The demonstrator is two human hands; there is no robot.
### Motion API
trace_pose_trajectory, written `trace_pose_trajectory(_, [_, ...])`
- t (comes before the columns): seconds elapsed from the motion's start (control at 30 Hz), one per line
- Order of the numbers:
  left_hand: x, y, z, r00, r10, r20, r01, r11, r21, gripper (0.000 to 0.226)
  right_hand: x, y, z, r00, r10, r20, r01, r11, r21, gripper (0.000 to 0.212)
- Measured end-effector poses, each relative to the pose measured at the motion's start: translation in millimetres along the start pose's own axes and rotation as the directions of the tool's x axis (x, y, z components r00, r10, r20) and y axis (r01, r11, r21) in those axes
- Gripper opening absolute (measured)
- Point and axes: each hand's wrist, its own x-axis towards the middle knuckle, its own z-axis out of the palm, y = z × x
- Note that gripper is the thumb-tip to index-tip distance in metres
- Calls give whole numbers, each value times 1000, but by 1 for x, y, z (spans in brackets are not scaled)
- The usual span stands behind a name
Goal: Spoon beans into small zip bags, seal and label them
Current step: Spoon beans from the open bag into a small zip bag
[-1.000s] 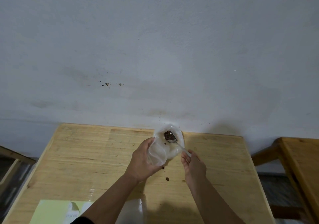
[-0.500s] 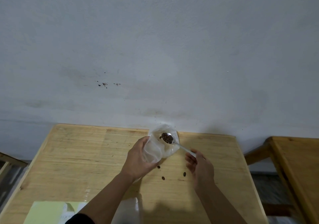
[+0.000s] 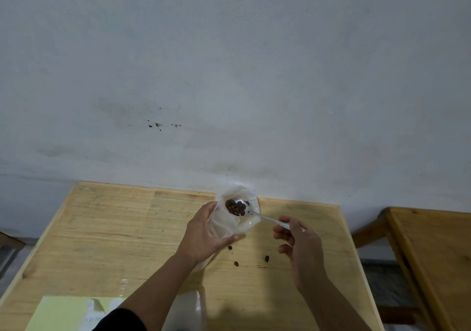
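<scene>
My left hand [image 3: 204,236] grips a small clear zip bag [image 3: 221,225], holding its mouth open beside a white container [image 3: 251,222] at the far edge of the wooden table [image 3: 114,228]. A metal spoon [image 3: 254,213], pinched by its handle in my right hand [image 3: 298,246], carries a heap of dark brown beans [image 3: 235,207] over the bag's mouth. Three loose beans [image 3: 236,263] lie on the table between my hands.
A pale green sheet [image 3: 58,314] with white labels lies at the table's near left. A clear plastic piece [image 3: 187,310] sits near the front edge under my left forearm. A second wooden table [image 3: 430,254] stands to the right. A grey wall rises behind.
My right hand drew back to the right and lifted the loaded spoon up out of the container toward the bag's mouth. More loose beans now show on the table.
</scene>
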Motion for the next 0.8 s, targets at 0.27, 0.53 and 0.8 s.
trace_pose_trajectory(0.27, [1, -1, 0, 1000, -1, 17, 1, 1000, -2, 117, -3, 5, 5, 951, -275, 138, 304, 910, -283, 24])
trace_pose_trajectory(0.53, [2, -3, -1, 1000, 7, 15, -7, 1000, 9, 115, 11, 14, 1, 959, -222, -178, 187, 963, -194, 26])
trace_pose_trajectory(0.8, [3, 1, 0, 999, 22, 31, -23, 999, 31, 109, 41, 44, 19, 912, 183, -368, -249, 958, -140, 22])
